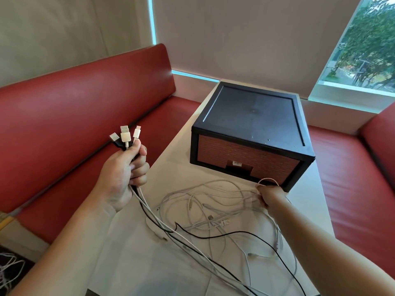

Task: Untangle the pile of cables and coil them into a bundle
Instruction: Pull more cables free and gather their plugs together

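Thin white and black cables (pixel 215 221) sprawl tangled across the white tabletop (pixel 132 263). The left hand (pixel 124 174) clenches several cable ends, plugs (pixel 125 135) sticking up; the right hand (pixel 270 197) grips white strands at the tangle's far edge, just before a black box (pixel 252 124) with brick-patterned front. A red padded bench (pixel 64 116) stands beyond.

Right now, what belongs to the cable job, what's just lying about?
Job: tangled white and black cables; left hand gripping their plug ends; right hand pinching white loops.
Lying about: black box with brick-patterned drawer; red padded bench; white table.
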### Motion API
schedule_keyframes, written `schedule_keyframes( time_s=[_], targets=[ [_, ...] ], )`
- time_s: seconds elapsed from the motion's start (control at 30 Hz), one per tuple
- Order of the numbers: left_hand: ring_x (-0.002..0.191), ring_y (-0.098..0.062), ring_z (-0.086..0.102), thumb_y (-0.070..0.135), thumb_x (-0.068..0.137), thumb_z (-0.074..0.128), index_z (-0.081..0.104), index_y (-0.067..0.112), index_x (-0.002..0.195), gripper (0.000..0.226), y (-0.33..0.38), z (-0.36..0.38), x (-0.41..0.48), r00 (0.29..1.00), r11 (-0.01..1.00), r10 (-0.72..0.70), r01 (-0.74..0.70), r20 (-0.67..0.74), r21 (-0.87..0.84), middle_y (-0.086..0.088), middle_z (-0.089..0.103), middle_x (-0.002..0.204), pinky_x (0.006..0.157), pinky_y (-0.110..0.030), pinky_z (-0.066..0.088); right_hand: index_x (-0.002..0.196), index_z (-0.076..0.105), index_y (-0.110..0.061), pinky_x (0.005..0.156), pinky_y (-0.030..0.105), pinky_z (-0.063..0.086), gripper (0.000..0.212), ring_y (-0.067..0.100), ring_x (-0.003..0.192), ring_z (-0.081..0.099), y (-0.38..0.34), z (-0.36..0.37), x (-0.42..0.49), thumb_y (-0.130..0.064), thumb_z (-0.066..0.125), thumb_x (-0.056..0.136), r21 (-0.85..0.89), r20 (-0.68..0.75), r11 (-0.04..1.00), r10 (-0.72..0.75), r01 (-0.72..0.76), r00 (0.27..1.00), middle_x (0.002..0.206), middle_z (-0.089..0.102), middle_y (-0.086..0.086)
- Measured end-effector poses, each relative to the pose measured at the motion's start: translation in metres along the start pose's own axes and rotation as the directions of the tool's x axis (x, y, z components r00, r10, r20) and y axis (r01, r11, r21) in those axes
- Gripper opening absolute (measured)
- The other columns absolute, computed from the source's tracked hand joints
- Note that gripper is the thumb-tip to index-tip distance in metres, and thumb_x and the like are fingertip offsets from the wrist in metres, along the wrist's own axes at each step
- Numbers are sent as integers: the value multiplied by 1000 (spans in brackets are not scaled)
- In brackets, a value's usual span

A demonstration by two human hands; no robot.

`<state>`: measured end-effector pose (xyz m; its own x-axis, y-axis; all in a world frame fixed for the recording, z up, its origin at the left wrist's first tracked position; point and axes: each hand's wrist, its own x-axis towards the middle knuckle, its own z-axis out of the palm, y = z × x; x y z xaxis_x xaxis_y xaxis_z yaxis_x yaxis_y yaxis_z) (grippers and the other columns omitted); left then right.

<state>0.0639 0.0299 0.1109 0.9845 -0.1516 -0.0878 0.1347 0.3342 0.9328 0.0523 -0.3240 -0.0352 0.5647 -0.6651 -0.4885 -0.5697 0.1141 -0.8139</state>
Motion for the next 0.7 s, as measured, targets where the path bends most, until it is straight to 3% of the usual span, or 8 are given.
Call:
schedule_keyframes(
  time_s=[0.13,0.37,0.5,0.7],
  targets=[
    [41,-3,17,34,103,42,48,17,73,35,-3,1,1,1000,1000,-14,14,-4,2,8,22,53,37,-17,14,79,54,-9,41,21,36,16,17,51,43,-6,-6,2,-11,62,92,211,17,973,92,-94,996,63,48,7],
    [41,-3,17,33,103,42,49,17,73,35,-6,4,3,1000,1000,-26,26,-4,10,8,22,53,35,-17,15,86,49,-7,31,13,34,17,12,40,44,-10,-21,15,-13,44,101,582,117,770,239,-261,964,63,41,7],
    [40,-3,18,33,102,43,50,17,72,34,-7,6,6,999,999,-40,40,-7,18,8,21,54,35,-17,16,79,49,-4,32,14,39,23,9,30,50,-17,-11,17,-12,46,100,593,254,728,237,-344,938,49,54,9],
    [42,-4,17,32,102,43,51,18,71,35,-8,8,8,998,998,-57,57,-11,27,6,19,56,35,-17,17,77,48,-3,32,11,37,28,5,28,47,-25,-1,16,-17,47,101,577,333,729,201,-368,921,39,52,4]
  ],
)
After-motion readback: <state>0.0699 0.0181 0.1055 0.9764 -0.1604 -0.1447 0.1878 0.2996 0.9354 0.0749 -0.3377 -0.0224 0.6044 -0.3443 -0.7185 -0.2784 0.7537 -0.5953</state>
